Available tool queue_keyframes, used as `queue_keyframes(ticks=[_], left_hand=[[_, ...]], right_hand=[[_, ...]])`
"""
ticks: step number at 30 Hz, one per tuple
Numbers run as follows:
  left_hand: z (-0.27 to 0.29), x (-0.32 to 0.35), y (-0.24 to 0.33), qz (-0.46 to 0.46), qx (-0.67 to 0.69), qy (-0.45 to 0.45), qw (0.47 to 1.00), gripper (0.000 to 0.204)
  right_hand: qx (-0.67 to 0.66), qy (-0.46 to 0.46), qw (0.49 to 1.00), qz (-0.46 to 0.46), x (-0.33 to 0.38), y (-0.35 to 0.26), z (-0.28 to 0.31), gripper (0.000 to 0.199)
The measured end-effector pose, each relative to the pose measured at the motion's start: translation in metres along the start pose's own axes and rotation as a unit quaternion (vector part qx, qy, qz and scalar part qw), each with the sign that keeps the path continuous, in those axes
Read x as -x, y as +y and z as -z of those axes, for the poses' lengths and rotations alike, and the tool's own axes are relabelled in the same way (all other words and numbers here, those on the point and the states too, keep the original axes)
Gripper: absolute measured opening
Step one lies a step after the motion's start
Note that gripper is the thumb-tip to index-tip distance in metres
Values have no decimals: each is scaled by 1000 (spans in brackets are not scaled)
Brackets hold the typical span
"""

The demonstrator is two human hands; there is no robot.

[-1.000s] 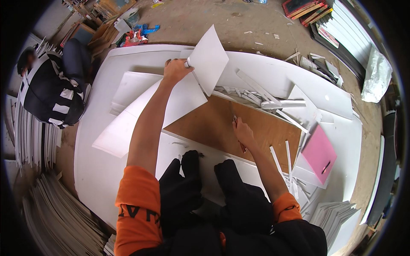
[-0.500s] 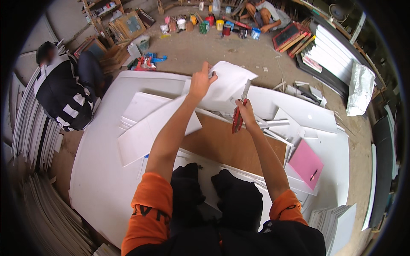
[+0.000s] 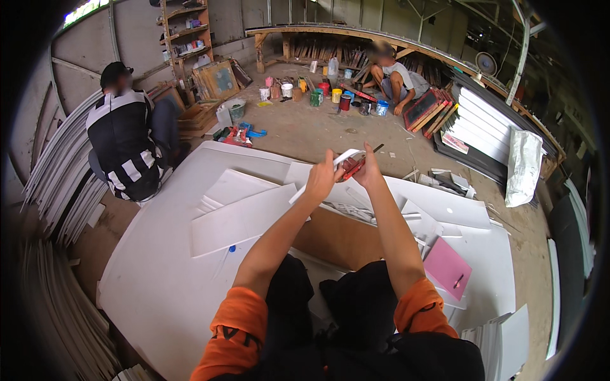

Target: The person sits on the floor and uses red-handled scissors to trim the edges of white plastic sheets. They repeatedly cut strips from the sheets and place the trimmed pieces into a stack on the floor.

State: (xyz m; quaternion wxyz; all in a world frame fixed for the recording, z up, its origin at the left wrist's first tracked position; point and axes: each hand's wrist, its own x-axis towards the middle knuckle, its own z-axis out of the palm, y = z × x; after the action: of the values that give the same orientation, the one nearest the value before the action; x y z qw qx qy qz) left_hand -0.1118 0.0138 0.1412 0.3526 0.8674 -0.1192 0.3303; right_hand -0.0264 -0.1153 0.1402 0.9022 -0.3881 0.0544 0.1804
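Observation:
Out over the far part of the white board [image 3: 159, 254], my two hands are close together. My left hand [image 3: 322, 179] is closed on a white sheet piece [image 3: 346, 155], seen almost edge-on. My right hand [image 3: 370, 171] grips a red utility knife [image 3: 353, 170], its thin blade pointing up and right. Fingers partly hide the knife's handle. Below the hands lies a brown board [image 3: 337, 238] with white offcut strips [image 3: 352, 211] along its far side. Flat white pieces [image 3: 244, 219] rest to the left.
A pink sheet [image 3: 448, 267] with a small dark tool lies at the right. Stacked white sheets [image 3: 502, 340] stand at lower right. One person [image 3: 127, 133] squats at left, another [image 3: 394, 79] at the back near paint cans [image 3: 337, 95]. Long sheets [image 3: 63, 317] lean at lower left.
My hands have come together, the right one rising toward the left. The white piece has turned from broadside to nearly edge-on. The view has tilted up, showing more of the back wall.

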Motion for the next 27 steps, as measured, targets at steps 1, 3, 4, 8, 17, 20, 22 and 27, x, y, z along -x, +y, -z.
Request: queue_keyframes(ticks=[1, 3, 4, 8, 17, 20, 22, 27], left_hand=[[0, 9, 5, -3, 17, -13, 1000, 27], [4, 19, 13, 17, 31, -67, 997, 29], [3, 25, 11, -12, 46, -64, 997, 29], [-5, 40, 5, -52, 107, -92, 989, 31], [-25, -7, -38, -31, 37, 69, 996, 52], [-14, -39, -54, 55, -82, 112, 989, 66], [-2, -55, -56, 78, -102, 124, 984, 69], [23, -64, -53, 92, -104, 65, 988, 65]], right_hand=[[21, -20, 1000, 1, 3, 7, 2, 62], [55, -75, 996, -13, 11, 14, 13, 33], [65, -71, 995, -16, 16, 16, 14, 33], [104, -32, 994, -1, 35, 17, 19, 29], [190, -110, 975, -7, 71, -15, 28, 44], [175, -128, 976, 13, 80, -22, 35, 42], [172, -112, 978, 24, 85, -27, 36, 44], [354, -76, 926, 108, 55, -25, 67, 42]])
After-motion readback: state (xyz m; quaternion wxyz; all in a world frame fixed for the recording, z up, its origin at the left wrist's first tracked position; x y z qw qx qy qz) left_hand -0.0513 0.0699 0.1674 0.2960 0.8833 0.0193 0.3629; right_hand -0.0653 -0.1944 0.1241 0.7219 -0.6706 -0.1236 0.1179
